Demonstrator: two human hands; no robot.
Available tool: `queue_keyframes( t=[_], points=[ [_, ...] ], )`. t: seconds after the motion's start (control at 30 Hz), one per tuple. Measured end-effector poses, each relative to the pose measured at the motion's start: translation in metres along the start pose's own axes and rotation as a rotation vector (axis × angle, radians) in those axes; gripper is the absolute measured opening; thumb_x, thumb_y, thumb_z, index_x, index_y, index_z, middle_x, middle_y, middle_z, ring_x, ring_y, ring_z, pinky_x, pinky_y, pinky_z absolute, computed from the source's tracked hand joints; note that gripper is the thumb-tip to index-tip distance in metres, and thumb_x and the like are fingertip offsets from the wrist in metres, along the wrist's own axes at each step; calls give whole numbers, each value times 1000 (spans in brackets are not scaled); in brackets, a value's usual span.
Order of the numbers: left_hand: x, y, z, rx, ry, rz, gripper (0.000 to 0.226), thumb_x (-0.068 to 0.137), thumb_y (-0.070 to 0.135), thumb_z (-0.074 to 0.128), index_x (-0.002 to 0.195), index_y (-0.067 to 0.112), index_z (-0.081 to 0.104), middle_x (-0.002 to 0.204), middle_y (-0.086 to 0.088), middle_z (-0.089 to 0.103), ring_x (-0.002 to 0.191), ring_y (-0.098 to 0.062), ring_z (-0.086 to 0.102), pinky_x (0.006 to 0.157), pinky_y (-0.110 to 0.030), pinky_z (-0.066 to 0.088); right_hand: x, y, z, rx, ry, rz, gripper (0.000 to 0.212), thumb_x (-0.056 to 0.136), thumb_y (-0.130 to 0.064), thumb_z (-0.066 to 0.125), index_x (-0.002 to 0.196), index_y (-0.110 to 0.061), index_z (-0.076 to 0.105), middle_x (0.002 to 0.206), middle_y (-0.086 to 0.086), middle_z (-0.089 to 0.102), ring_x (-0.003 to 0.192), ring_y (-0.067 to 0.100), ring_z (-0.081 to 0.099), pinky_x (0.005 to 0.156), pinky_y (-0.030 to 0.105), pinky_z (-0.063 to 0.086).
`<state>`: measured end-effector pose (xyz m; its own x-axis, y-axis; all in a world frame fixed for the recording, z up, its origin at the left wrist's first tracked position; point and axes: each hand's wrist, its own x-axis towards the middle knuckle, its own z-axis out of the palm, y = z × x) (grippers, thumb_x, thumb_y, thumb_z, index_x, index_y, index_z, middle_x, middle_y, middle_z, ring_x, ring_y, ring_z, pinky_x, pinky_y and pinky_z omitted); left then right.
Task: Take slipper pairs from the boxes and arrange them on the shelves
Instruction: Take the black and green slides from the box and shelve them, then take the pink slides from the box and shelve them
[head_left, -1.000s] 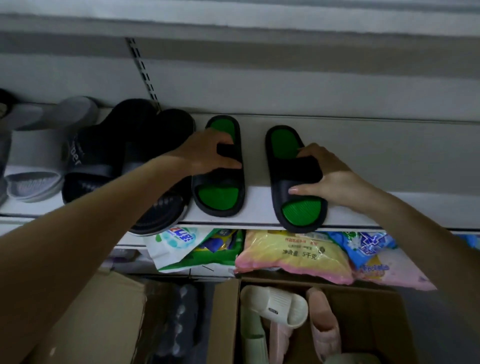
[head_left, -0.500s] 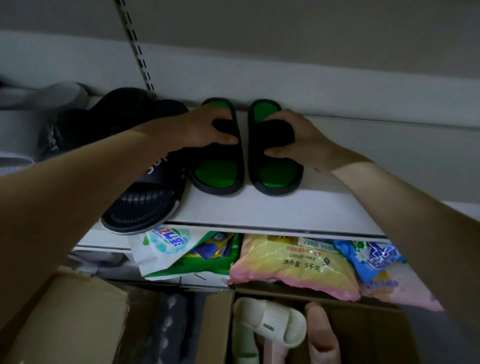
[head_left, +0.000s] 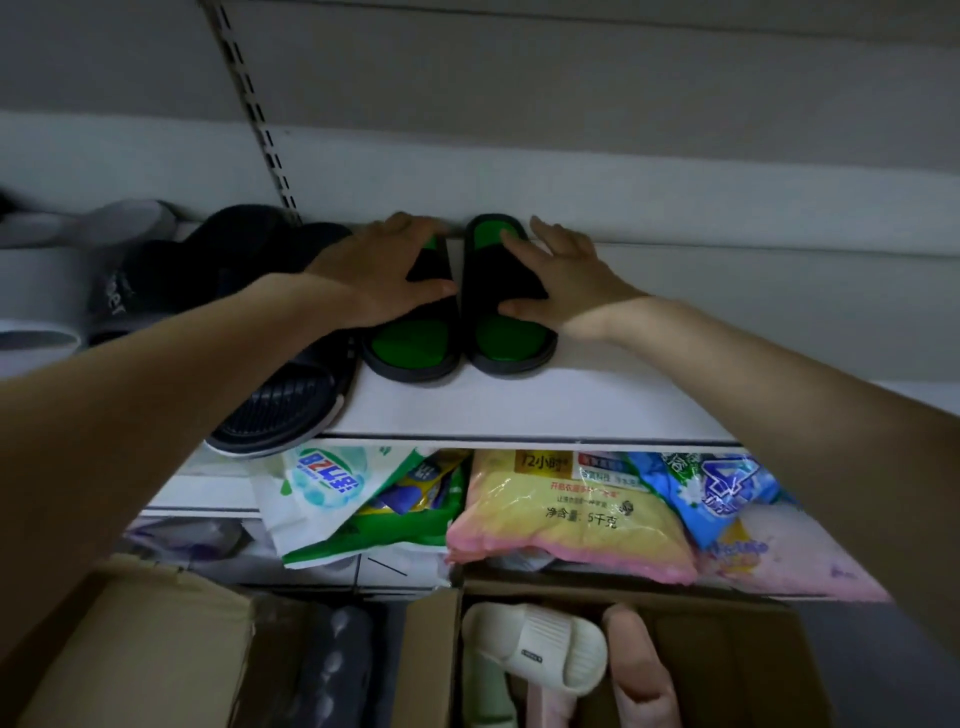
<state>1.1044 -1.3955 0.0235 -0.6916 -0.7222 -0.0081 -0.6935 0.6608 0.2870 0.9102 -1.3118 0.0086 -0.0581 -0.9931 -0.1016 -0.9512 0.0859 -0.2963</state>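
A pair of black slippers with green insoles lies side by side on the white shelf (head_left: 545, 405), toes against the back wall. My left hand (head_left: 379, 270) rests flat on the strap of the left slipper (head_left: 410, 343), fingers straight. My right hand (head_left: 556, 275) lies spread over the strap of the right slipper (head_left: 509, 338), its fingers reaching the back wall. Below, an open cardboard box (head_left: 727, 623) holds a cream slipper (head_left: 540, 654) and a pink slipper (head_left: 639, 675).
Dark slippers (head_left: 280, 405) sit left of the pair, one overhanging the shelf edge, with grey slippers (head_left: 104, 228) further left. Detergent bags (head_left: 571, 514) fill the shelf below. A second box (head_left: 156, 649) stands at lower left. The shelf right of the pair is bare.
Both slippers slid back to the wall and closed together. My hands went from gripping the straps to lying flat on them. The view tilted down slightly.
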Motion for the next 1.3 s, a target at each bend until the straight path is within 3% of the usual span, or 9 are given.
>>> queue_keyframes(
  t=[0.13,0.23,0.33,0.47,0.6,0.83,0.97,1.13,1.3],
  points=[
    [-25,28,11,199,121,84,66,91,53,51,146,23,31,149,-6,36,133,-30,38,107,-40,33,-43,12,-3,-82,-24,-60,85,91,-50,55,153,-28,1,161,2,-8,147,25,-5,119,37,5],
    [-50,60,30,194,295,95,60,90,53,50,137,14,45,136,-14,50,120,-37,49,99,-43,40,-94,30,1,-156,24,-99,84,90,-51,54,153,-22,6,161,6,-1,147,26,2,117,36,9],
    [-85,106,61,191,400,109,61,89,51,40,131,8,50,129,-19,54,114,-39,52,103,-44,35,-156,54,14,-203,82,-133,83,89,-50,55,153,-17,12,161,9,8,146,26,9,116,37,12],
    [-132,156,118,235,387,219,57,93,45,41,130,4,51,133,-22,52,121,-39,50,110,-48,28,-238,97,43,-260,92,-217,78,89,-48,54,151,-14,22,157,11,23,141,29,24,113,39,19],
    [-169,177,180,239,296,201,55,93,45,42,131,5,51,136,-22,51,120,-40,51,109,-50,31,-294,144,94,-279,4,-199,79,82,-53,48,149,-14,29,153,12,33,137,33,35,109,44,29],
    [-231,163,308,71,1,-40,67,86,53,33,130,6,50,131,-19,53,115,-39,53,91,-47,46,-341,194,214,-105,-193,0,76,91,-48,54,152,-22,18,160,1,16,145,23,17,115,38,16],
    [-268,152,394,-114,-149,-272,64,91,55,44,139,14,39,141,-10,40,123,-31,47,93,-46,45,-355,211,298,25,-353,161,76,91,-49,53,152,-28,13,160,-4,10,146,24,15,117,45,22],
    [-295,146,481,-410,-265,-576,69,90,50,53,146,17,31,140,-8,42,127,-27,44,100,-41,40,-367,222,380,232,-487,388,69,93,-43,53,151,-34,17,160,-6,4,146,21,12,113,42,24],
    [-302,134,549,-629,-320,-780,71,88,45,60,146,13,34,146,-10,41,131,-26,44,107,-41,39,-365,242,442,341,-472,539,63,92,-35,58,148,-36,27,160,-4,7,142,23,23,109,38,29]
  ],
)
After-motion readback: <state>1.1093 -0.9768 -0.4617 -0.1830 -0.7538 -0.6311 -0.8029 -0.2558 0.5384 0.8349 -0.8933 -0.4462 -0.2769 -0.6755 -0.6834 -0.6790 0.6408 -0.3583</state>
